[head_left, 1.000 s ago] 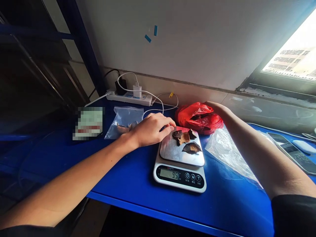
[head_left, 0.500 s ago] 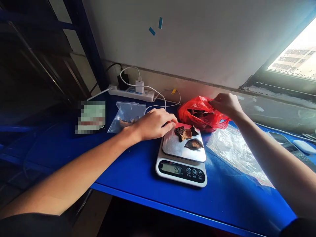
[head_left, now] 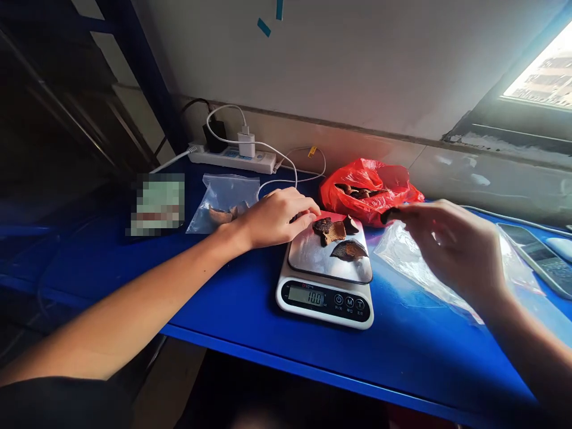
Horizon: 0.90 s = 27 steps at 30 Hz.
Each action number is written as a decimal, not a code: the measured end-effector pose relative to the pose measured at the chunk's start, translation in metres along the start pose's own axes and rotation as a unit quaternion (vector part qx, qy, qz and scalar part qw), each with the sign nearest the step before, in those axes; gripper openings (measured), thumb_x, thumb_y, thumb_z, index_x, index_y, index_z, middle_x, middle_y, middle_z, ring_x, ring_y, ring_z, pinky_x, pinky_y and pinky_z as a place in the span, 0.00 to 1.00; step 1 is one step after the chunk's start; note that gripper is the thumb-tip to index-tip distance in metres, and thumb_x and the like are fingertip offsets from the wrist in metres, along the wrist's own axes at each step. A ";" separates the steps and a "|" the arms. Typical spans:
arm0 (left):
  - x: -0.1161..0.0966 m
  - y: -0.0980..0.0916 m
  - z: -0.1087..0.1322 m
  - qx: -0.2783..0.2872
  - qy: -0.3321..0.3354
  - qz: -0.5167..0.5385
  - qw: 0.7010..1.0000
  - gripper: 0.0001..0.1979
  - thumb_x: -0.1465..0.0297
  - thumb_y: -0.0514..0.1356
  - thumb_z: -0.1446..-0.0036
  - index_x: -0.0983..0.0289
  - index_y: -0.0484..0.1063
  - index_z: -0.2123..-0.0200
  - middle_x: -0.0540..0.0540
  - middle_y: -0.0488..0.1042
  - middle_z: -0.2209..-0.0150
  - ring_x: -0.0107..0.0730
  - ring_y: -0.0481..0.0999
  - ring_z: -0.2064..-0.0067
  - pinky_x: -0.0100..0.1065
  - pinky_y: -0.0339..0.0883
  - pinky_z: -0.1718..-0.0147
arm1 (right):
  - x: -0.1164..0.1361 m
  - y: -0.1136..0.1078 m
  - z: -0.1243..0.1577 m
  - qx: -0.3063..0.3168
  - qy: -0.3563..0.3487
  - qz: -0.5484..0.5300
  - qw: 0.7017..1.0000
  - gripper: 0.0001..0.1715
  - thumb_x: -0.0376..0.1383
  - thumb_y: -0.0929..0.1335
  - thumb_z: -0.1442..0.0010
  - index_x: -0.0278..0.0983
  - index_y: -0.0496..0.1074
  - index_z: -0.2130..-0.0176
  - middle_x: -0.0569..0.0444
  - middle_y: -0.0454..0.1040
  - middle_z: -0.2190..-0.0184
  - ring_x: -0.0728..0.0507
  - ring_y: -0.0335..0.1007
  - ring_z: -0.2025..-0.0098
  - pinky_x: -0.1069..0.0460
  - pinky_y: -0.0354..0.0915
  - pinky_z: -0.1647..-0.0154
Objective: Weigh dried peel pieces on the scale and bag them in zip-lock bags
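My right hand (head_left: 456, 244) pinches a dark dried piece (head_left: 390, 215) in front of the red plastic bag (head_left: 370, 205). More dark dried pieces (head_left: 360, 192) show in the bag's mouth. Bent but loose, the fingers of my left hand (head_left: 283, 217) reach the back left corner of a white kitchen scale (head_left: 328, 304), with a gap between thumb and forefinger; I see nothing held there. On the scale's metal plate lie several curled brown-black pieces (head_left: 331, 230), one (head_left: 348, 250) apart at the front. The display (head_left: 308, 296) reads 10.0.
A clear zip bag (head_left: 236, 187) with brownish pieces lies behind my left forearm. A flat clear plastic bag (head_left: 402, 250) is under my right hand, a phone (head_left: 543, 256) beyond it. A power strip (head_left: 232, 159) with plugs and cables runs along the wall.
My right hand has come away from the red bag towards me, now with a dark piece in its fingers. The display has gone from 9.5 to 10.0. My left hand stays by the scale.
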State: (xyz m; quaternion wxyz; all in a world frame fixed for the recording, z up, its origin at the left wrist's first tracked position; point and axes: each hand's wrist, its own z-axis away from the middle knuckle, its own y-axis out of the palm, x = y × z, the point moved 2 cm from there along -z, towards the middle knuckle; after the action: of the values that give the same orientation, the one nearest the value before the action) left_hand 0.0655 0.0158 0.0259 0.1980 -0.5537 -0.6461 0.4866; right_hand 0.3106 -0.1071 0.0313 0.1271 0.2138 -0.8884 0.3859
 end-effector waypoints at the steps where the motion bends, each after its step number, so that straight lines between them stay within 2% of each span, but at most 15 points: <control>1: 0.000 0.000 0.000 -0.004 0.004 0.000 1.000 0.12 0.71 0.53 0.36 0.64 0.76 0.59 0.54 0.79 0.60 0.36 0.74 0.56 0.38 0.65 0.53 | 0.004 -0.001 0.009 -0.005 -0.023 0.010 1.000 0.08 0.34 0.68 0.40 0.42 0.77 0.60 0.53 0.79 0.66 0.46 0.73 0.68 0.49 0.68 0.67; 4: -0.001 -0.001 0.000 -0.008 0.008 -0.005 1.000 0.12 0.71 0.52 0.35 0.64 0.76 0.60 0.54 0.79 0.61 0.36 0.73 0.56 0.38 0.65 0.53 | 0.007 0.001 0.024 -0.025 -0.048 0.009 0.998 0.08 0.33 0.68 0.39 0.44 0.75 0.60 0.52 0.78 0.66 0.45 0.72 0.68 0.48 0.67 0.69; 9: -0.001 0.000 -0.001 -0.002 0.023 -0.010 1.000 0.11 0.71 0.53 0.36 0.64 0.76 0.60 0.55 0.78 0.61 0.37 0.72 0.56 0.39 0.65 0.52 | 0.002 0.011 0.020 -0.018 0.020 -0.037 0.999 0.05 0.38 0.68 0.39 0.44 0.74 0.61 0.52 0.77 0.66 0.44 0.73 0.67 0.47 0.70 0.68; 15: -0.001 0.005 0.002 0.019 0.026 -0.012 0.999 0.11 0.71 0.54 0.36 0.64 0.77 0.58 0.57 0.77 0.58 0.39 0.71 0.52 0.40 0.65 0.49 | 0.004 0.021 0.025 0.012 0.080 -0.107 0.991 0.07 0.42 0.70 0.41 0.41 0.73 0.63 0.53 0.80 0.69 0.42 0.78 0.68 0.47 0.73 0.68; 18: -0.001 0.005 0.000 0.022 0.022 -0.011 0.999 0.13 0.71 0.53 0.35 0.65 0.76 0.54 0.57 0.77 0.56 0.39 0.71 0.51 0.41 0.65 0.48 | 0.002 0.023 0.026 0.022 0.087 -0.129 0.988 0.09 0.43 0.70 0.41 0.41 0.73 0.63 0.52 0.80 0.67 0.42 0.79 0.67 0.45 0.74 0.66; 22: 0.001 0.005 -0.006 0.064 0.045 -0.012 0.997 0.17 0.74 0.53 0.36 0.64 0.73 0.46 0.57 0.76 0.48 0.39 0.69 0.45 0.42 0.61 0.42 | 0.002 0.022 0.025 0.022 0.092 -0.126 0.987 0.11 0.44 0.70 0.41 0.41 0.72 0.60 0.52 0.80 0.68 0.41 0.79 0.67 0.46 0.73 0.68; 27: 0.004 0.002 -0.014 0.076 0.072 -0.024 0.994 0.17 0.75 0.52 0.36 0.60 0.75 0.48 0.54 0.77 0.48 0.39 0.68 0.42 0.43 0.58 0.40 | 0.011 0.024 0.022 0.029 0.080 -0.110 0.990 0.10 0.44 0.69 0.39 0.42 0.72 0.60 0.52 0.80 0.66 0.43 0.78 0.67 0.47 0.71 0.68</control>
State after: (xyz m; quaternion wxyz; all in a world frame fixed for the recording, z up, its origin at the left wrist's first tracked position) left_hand 0.0765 0.0251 0.0293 0.2969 -0.5552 -0.6043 0.4883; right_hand 0.2879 -0.1117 0.0052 0.2336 0.2824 -0.8346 0.4112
